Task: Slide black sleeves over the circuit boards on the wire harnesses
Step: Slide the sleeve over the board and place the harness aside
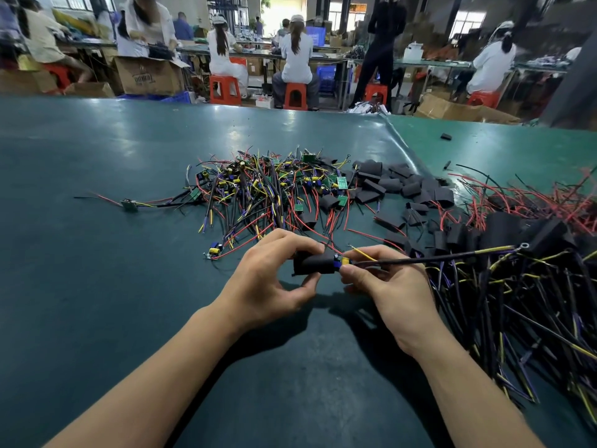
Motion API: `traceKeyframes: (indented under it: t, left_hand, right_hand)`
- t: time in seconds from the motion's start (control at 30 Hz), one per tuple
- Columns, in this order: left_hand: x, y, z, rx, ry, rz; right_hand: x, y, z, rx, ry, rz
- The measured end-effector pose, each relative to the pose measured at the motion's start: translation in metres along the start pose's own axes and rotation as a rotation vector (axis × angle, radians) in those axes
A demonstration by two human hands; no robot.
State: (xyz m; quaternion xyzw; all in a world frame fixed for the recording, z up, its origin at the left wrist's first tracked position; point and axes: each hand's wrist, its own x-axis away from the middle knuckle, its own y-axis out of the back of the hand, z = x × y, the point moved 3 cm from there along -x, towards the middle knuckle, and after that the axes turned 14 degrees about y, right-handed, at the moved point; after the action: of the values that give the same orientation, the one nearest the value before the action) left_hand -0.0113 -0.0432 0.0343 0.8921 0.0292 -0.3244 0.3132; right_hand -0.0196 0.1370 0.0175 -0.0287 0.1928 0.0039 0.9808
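My left hand point(271, 279) pinches a black sleeve point(315, 263) between thumb and fingers, just above the green table. Most of a circuit board point(342, 262) sits inside the sleeve; its blue and yellow parts stick out at the right end. My right hand point(384, 279) pinches that exposed end where the harness cable point(436, 257) leaves it and runs off to the right. A pile of bare boards with wires point(268, 185) lies beyond my hands. Loose black sleeves point(400, 185) are heaped to its right.
A heap of sleeved harnesses point(523, 286) covers the table's right side. One stray board with wires point(129, 204) lies to the left, another point(214, 251) near my left hand. Across the aisle, people sit on red stools point(295, 96) at other benches.
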Motion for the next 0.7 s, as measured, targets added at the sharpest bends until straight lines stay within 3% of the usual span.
traceKeyframes:
  t: [0.5,0.7]
  left_hand:
    - [0.0016,-0.0057,-0.0072,0.057,-0.039,0.041]
    - [0.0018,-0.0043,-0.0050,0.075,-0.033,0.006]
  right_hand:
    - [0.0013,-0.0019,-0.0028,-0.291,-0.173,-0.069]
    - [0.0027,-0.0018,-0.0031,-0.132,-0.101,-0.081]
